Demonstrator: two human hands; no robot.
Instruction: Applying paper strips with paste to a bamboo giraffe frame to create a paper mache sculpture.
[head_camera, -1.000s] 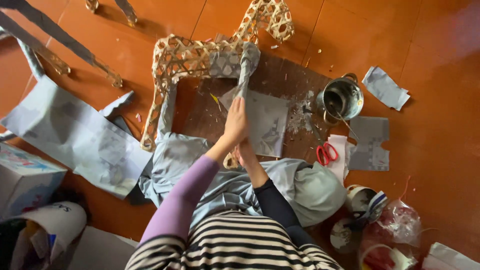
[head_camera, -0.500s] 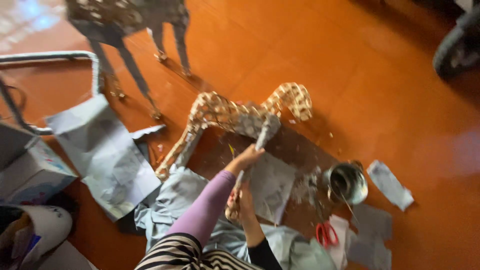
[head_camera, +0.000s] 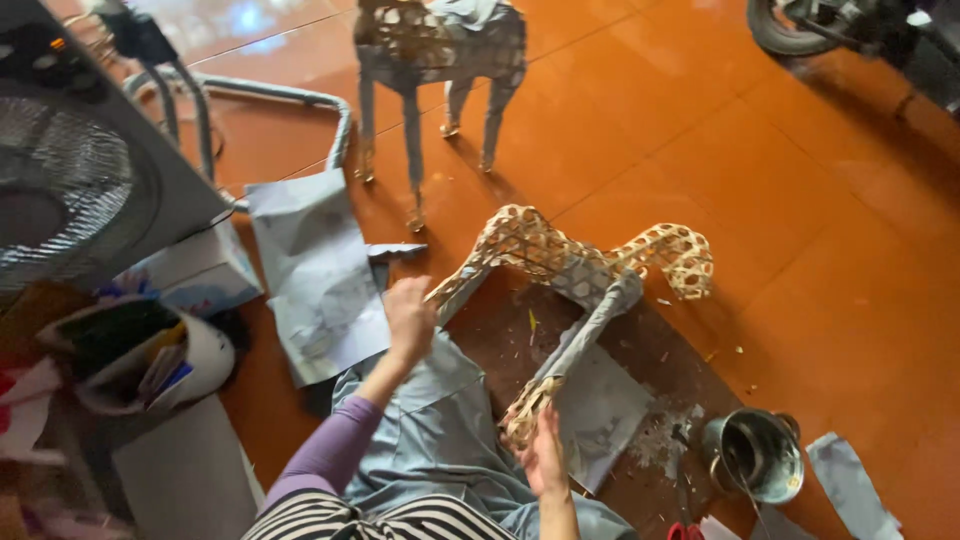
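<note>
My left hand (head_camera: 410, 318) is closed around one leg of the woven frame (head_camera: 560, 262), up near where the leg meets the body. My right hand (head_camera: 543, 462) cups the foot of another leg, a paper-wrapped one, fingers curled loosely round the bare weave at its end; I can't tell how tight that grip is. The frame lies on its side on the floor (head_camera: 820, 230), partly over a dark board (head_camera: 690, 380), just in front of my knees.

The weave looks light and open, so I judge that squeezing hard with the left could crush or kink the leg. Pulling the two legs apart could strain the joints and tear the grey paper on the leg (head_camera: 600, 320), which may be damp. The metal pot (head_camera: 755, 455) stands near my right hand; a careless swing of the frame could knock it over. Loose paper sheets (head_camera: 315, 270) lie beside my left arm and could slide under me.
</note>
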